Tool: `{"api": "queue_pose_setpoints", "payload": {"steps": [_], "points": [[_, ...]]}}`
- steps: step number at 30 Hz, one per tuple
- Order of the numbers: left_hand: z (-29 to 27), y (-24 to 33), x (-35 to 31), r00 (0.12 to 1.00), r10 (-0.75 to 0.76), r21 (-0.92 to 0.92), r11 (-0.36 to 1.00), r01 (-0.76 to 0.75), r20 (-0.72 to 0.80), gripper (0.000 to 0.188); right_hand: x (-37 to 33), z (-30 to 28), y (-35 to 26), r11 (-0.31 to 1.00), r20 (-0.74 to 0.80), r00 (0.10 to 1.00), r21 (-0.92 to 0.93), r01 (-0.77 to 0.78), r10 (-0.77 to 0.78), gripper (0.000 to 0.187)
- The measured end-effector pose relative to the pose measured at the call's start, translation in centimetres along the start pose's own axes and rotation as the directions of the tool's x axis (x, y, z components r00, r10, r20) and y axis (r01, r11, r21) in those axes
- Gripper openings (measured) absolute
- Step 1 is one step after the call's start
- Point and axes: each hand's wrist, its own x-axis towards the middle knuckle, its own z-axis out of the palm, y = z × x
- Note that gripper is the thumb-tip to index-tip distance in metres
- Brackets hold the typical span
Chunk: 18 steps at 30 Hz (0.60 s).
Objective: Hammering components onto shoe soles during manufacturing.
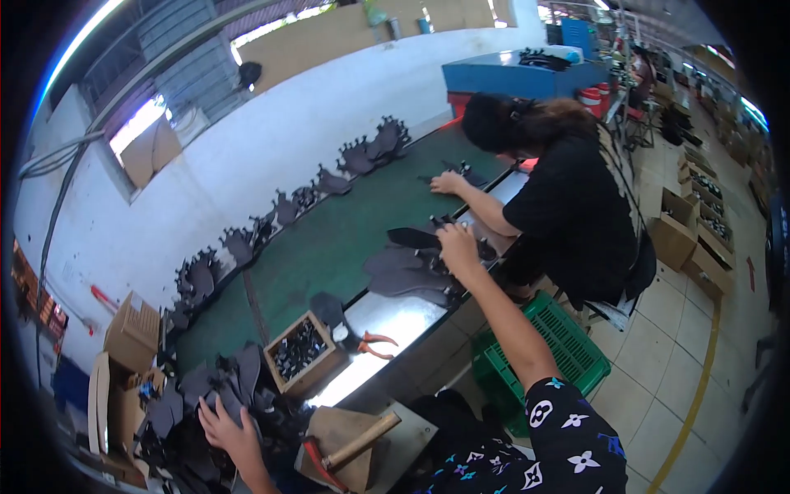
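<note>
My left hand, fingers spread, rests against a pile of dark grey flat pieces with black fittings. My right hand reaches far forward along the bench, its fingers curled on a black flat piece with a fitting at its end. Below that piece lies a stack of grey paddle-shaped pieces. Between my hands stands a wooden box of small dark metal parts. Beside it are pliers with orange handles and one more dark grey piece.
A hammer with a wooden handle and a red-handled tool lie near me. Grey pieces line the belt's far edge. A co-worker in black works at right, beyond a green crate. Cardboard boxes stand at left.
</note>
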Motion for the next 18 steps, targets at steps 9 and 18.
{"api": "queue_pose_setpoints", "payload": {"steps": [9,18], "points": [[-6.9,6.8,-3.7,0.907,0.276,-0.933,-0.075,0.351,0.319,0.045,-3.0,-15.0,-20.8,0.298,-0.631,0.551,0.468,0.832,-0.547,0.026],[-3.3,2.9,-18.0,0.769,-0.111,-0.759,-0.299,0.578,0.629,0.033,-18.7,-10.5,-27.2,0.481,0.06,0.706,0.773,0.414,-0.706,0.088]]}}
